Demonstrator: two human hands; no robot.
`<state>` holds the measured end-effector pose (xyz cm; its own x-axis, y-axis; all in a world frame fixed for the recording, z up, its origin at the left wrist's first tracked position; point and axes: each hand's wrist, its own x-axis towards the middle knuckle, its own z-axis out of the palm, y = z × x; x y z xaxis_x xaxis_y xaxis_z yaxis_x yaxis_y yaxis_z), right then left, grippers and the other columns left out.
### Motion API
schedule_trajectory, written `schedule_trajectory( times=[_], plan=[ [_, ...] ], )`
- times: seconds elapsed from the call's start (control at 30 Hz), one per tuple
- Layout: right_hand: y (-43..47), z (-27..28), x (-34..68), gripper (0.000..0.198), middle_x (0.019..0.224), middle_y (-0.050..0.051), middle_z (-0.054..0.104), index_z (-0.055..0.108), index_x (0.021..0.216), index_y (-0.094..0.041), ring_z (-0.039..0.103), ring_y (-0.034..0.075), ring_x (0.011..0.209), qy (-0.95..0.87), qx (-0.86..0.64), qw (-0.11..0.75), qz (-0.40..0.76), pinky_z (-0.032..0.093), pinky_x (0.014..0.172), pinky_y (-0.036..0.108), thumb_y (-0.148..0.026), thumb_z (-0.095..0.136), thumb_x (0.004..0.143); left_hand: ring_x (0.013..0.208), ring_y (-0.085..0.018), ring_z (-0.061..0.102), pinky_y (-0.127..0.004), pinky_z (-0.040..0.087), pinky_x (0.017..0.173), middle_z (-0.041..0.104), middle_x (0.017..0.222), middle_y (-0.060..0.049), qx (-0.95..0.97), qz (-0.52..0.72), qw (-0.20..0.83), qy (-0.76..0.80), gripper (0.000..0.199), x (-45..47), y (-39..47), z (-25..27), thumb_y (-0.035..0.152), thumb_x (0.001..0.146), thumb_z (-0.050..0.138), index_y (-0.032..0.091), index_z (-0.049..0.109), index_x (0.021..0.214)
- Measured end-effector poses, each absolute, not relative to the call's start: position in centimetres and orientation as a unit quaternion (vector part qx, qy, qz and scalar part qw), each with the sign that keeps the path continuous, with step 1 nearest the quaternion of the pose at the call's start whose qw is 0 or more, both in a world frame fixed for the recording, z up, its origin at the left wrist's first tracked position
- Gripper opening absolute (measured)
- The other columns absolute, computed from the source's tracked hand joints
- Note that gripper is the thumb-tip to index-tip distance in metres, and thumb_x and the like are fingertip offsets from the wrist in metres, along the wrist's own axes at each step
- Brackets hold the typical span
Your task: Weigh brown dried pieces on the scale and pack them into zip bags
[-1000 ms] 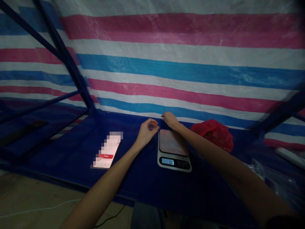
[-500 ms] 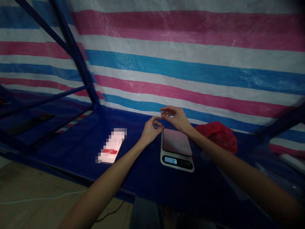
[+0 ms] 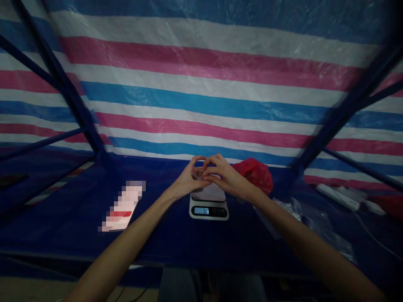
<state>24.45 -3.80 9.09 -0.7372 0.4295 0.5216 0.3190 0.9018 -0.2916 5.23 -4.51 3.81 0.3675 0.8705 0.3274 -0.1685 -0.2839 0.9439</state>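
Over the back of a kitchen scale, my left hand curves its fingers and thumb round something clear and hard to make out. My right hand meets it there, its bent fingertips close to the left thumb and fingers. What the fingers pinch is see-through or hidden. The scale has a metallic plate, partly covered by my hands, and its lit display reads 0.0. Behind my right wrist lies a crumpled red plastic bag.
A phone with a blurred-out screen lies left on the blue tabletop. Clear plastic bags and a white power strip lie to the right. Blue metal posts and a striped tarpaulin stand behind.
My view has swung right and up. My hands have come closer together and now overlap the scale's plate, where before they were beyond its back left corner.
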Motion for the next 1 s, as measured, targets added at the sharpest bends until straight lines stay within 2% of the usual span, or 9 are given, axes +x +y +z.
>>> schedule_trajectory(
  times=[0.13, 0.23, 0.3, 0.43, 0.53, 0.7, 0.83, 0.9, 1.0],
  plan=[
    [-4.8, 8.0, 27.0, 0.014, 0.116, 0.008, 0.058, 0.069, 0.094, -0.023, 0.053, 0.024, 0.114, -0.855, -0.274, 0.419, 0.135, 0.043, 0.100, 0.043, -0.023, 0.057, 0.100, 0.089, -0.023, 0.076, -0.032, 0.059, 0.072, 0.074, 0.108, -0.010, 0.623, 0.431, 0.611, 0.227, 0.074, 7.8, -5.0, 4.2, 0.028, 0.077, 0.083, 0.026, 0.042, 0.139],
    [-4.8, 6.0, 27.6, 0.012, 0.104, 0.005, 0.059, 0.062, 0.100, -0.023, 0.059, 0.019, 0.092, -0.727, -0.325, 0.538, 0.277, 0.050, 0.080, 0.033, -0.034, 0.057, 0.100, 0.091, -0.027, 0.077, -0.034, 0.061, 0.068, 0.074, 0.108, -0.015, 0.610, 0.426, 0.630, 0.223, 0.052, 9.3, -5.2, 4.0, 0.038, 0.084, 0.077, 0.021, 0.050, 0.126],
    [-4.6, 4.3, 27.5, 0.022, 0.094, 0.002, 0.060, 0.061, 0.103, -0.023, 0.057, 0.015, 0.075, -0.641, -0.339, 0.575, 0.380, 0.047, 0.064, 0.026, -0.044, 0.064, 0.095, 0.090, -0.028, 0.077, -0.036, 0.062, 0.068, 0.074, 0.106, -0.014, 0.598, 0.445, 0.623, 0.238, 0.048, 9.9, -5.4, 3.6, 0.041, 0.082, 0.078, 0.021, 0.050, 0.117],
    [-4.6, 1.9, 27.1, 0.033, 0.070, -0.003, 0.052, 0.062, 0.081, -0.020, 0.048, 0.012, 0.061, -0.575, -0.336, 0.569, 0.482, 0.039, 0.053, 0.023, -0.050, 0.071, 0.088, 0.091, -0.025, 0.077, -0.038, 0.063, 0.075, 0.075, 0.102, -0.008, 0.601, 0.458, 0.598, 0.268, 0.048, 10.0, -5.8, 2.6, 0.040, 0.081, 0.080, 0.024, 0.048, 0.112],
    [-5.1, 1.1, 27.1, 0.032, 0.067, -0.003, 0.051, 0.062, 0.078, -0.020, 0.045, 0.012, 0.059, -0.573, -0.327, 0.558, 0.504, 0.038, 0.052, 0.023, -0.049, 0.072, 0.088, 0.085, -0.022, 0.077, -0.036, 0.063, 0.075, 0.075, 0.102, -0.007, 0.611, 0.436, 0.600, 0.275, 0.039, 9.8, -6.0, 1.8, 0.038, 0.088, 0.073, 0.024, 0.049, 0.115],
    [-5.6, 0.9, 27.4, 0.031, 0.066, -0.002, 0.052, 0.061, 0.073, -0.021, 0.048, 0.013, 0.062, -0.570, -0.323, 0.592, 0.469, 0.040, 0.059, 0.025, -0.044, 0.068, 0.091, 0.091, -0.021, 0.075, -0.035, 0.061, 0.081, 0.074, 0.107, -0.007, 0.621, 0.453, 0.567, 0.297, 0.048, 10.2, -6.3, 1.3, 0.032, 0.083, 0.079, 0.024, 0.055, 0.123],
    [-5.7, 1.0, 27.7, 0.030, 0.067, -0.002, 0.052, 0.059, 0.071, -0.021, 0.047, 0.013, 0.062, -0.581, -0.340, 0.602, 0.430, 0.039, 0.059, 0.025, -0.041, 0.067, 0.092, 0.075, -0.015, 0.068, -0.026, 0.055, 0.066, 0.070, 0.083, -0.003, 0.631, 0.503, 0.472, 0.356, 0.022, 10.0, -6.6, 1.8, 0.042, 0.093, 0.066, 0.020, 0.065, 0.093],
    [-5.8, 1.0, 27.6, 0.030, 0.067, -0.002, 0.051, 0.059, 0.071, -0.021, 0.047, 0.013, 0.063, -0.591, -0.340, 0.591, 0.431, 0.038, 0.060, 0.025, -0.040, 0.067, 0.092, 0.062, -0.011, 0.058, -0.022, 0.046, 0.056, 0.061, 0.067, 0.000, 0.635, 0.531, 0.407, 0.385, 0.034, 9.8, -6.6, 2.0, 0.045, 0.097, 0.058, 0.019, 0.063, 0.076],
    [-5.8, 0.9, 27.4, 0.027, 0.071, -0.001, 0.055, 0.063, 0.076, -0.021, 0.049, 0.014, 0.068, -0.610, -0.327, 0.560, 0.455, 0.040, 0.063, 0.025, -0.042, 0.066, 0.093, 0.056, -0.010, 0.048, -0.021, 0.040, 0.052, 0.053, 0.062, 0.002, 0.636, 0.551, 0.368, 0.394, 0.037, 9.5, -6.5, 1.9, 0.045, 0.097, 0.059, 0.019, 0.061, 0.070]
  ],
)
